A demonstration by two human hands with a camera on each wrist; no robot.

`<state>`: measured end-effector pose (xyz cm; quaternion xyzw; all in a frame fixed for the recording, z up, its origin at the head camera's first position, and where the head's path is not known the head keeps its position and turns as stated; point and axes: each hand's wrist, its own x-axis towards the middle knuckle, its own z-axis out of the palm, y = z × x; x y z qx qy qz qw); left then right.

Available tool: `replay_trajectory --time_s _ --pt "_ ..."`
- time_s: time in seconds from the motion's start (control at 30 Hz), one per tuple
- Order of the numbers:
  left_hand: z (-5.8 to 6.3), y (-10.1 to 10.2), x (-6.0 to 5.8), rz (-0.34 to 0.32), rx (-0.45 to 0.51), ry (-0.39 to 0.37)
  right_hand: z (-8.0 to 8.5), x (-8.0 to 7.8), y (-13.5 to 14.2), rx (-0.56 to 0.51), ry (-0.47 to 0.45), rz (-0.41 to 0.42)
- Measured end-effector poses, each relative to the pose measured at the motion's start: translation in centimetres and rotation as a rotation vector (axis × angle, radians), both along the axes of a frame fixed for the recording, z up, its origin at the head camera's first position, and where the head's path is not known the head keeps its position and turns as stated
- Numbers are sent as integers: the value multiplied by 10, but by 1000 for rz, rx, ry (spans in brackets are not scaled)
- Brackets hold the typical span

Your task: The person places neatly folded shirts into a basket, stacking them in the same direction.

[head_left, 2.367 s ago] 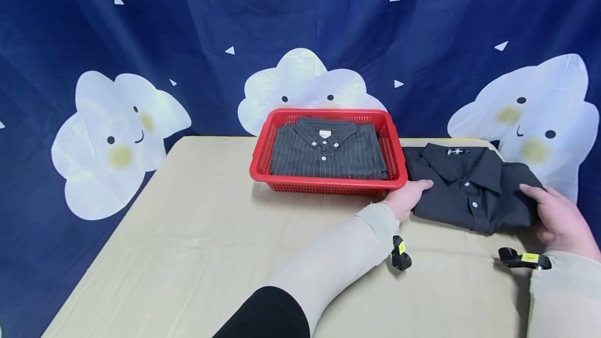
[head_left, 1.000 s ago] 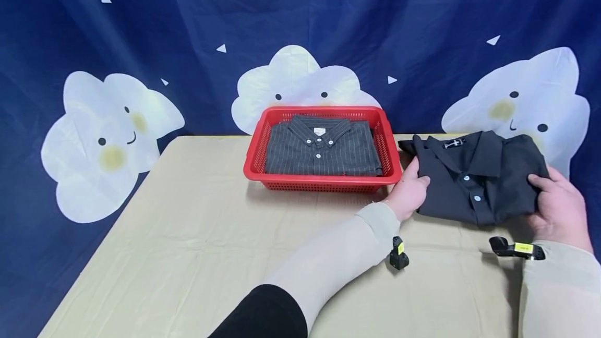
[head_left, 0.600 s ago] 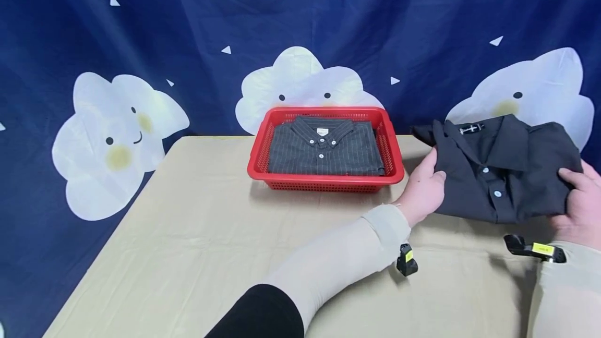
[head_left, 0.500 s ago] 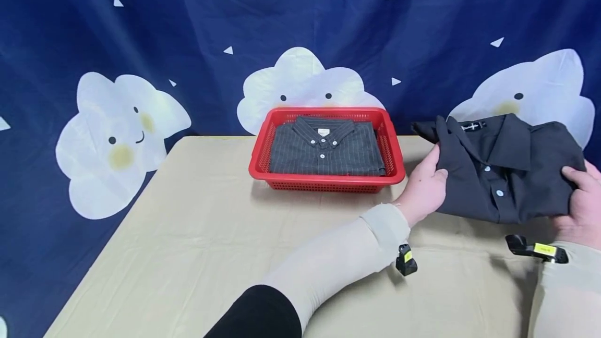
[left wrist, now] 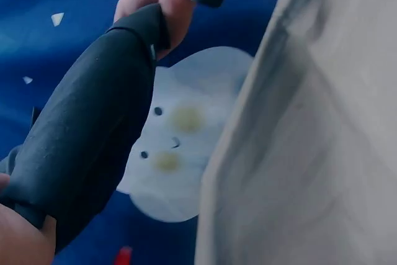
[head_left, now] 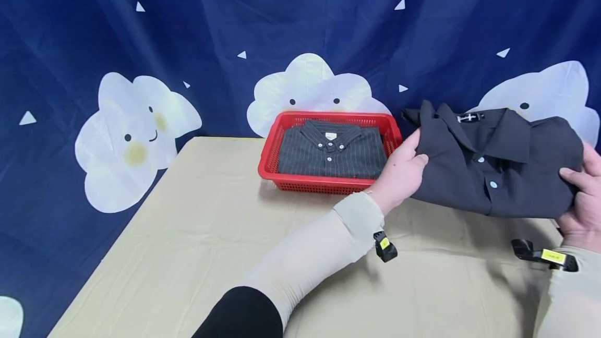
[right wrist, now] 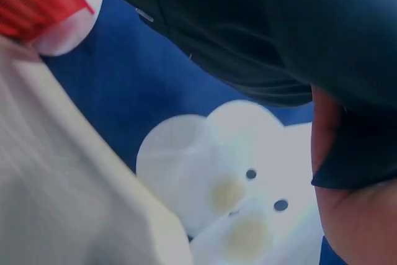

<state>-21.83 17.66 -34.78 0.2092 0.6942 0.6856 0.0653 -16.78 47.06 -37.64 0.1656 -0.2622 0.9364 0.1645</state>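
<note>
A folded black shirt (head_left: 512, 181) with a collar and white buttons hangs between my two hands, raised over the right side of the table. My left hand (head_left: 399, 173) grips its left edge, thumb on top and the other fingers mostly hidden beneath. At the opposite edge my right hand (head_left: 584, 197) holds the cloth the same way, partly cut off by the frame. In the left wrist view the shirt (left wrist: 93, 122) appears as a thick folded roll above the table's edge. A red basket (head_left: 267, 166) beside my left hand contains a folded dark pinstriped shirt (head_left: 328, 158).
A beige cloth covers the table (head_left: 188, 244), whose back edge meets a blue curtain (head_left: 206, 25) printed with white clouds. The basket stands near that back edge. My left forearm crosses the table's front, partly overlapping the basket's right corner in the head view.
Both hands have lifted the black shirt off the table. Lately it has shifted left toward the basket, and my left hand now overlaps the basket's right corner. The basket stays put.
</note>
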Motion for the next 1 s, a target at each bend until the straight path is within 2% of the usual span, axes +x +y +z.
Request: replay_trajectory --time_s 0.07,0.13,0.23,0.3,0.47,0.67,0.73,0.9,1.0 --pt "4 -12 -3 -31 49 2 6 -2 -8 -5 42 26" --pt "9 -25 -5 -70 102 2 13 -3 -17 -8 45 51" --pt "14 -45 -10 -131 184 -1 21 -4 -32 48 -1 27" --pt "16 -58 -14 -143 196 8 24 -5 -44 126 -39 -7" --pt "18 -91 -23 -107 137 9 24 -8 -74 250 -67 -49" --pt "21 -123 -32 -84 75 52 22 -12 -106 322 -92 -68" --pt "21 -135 -35 -67 54 65 23 -16 -117 419 -131 -120" --pt "22 -167 -43 -37 38 82 29 -24 -145 784 -277 -318" --pt "23 -186 -48 -17 9 100 33 -29 -159 952 -329 -383"
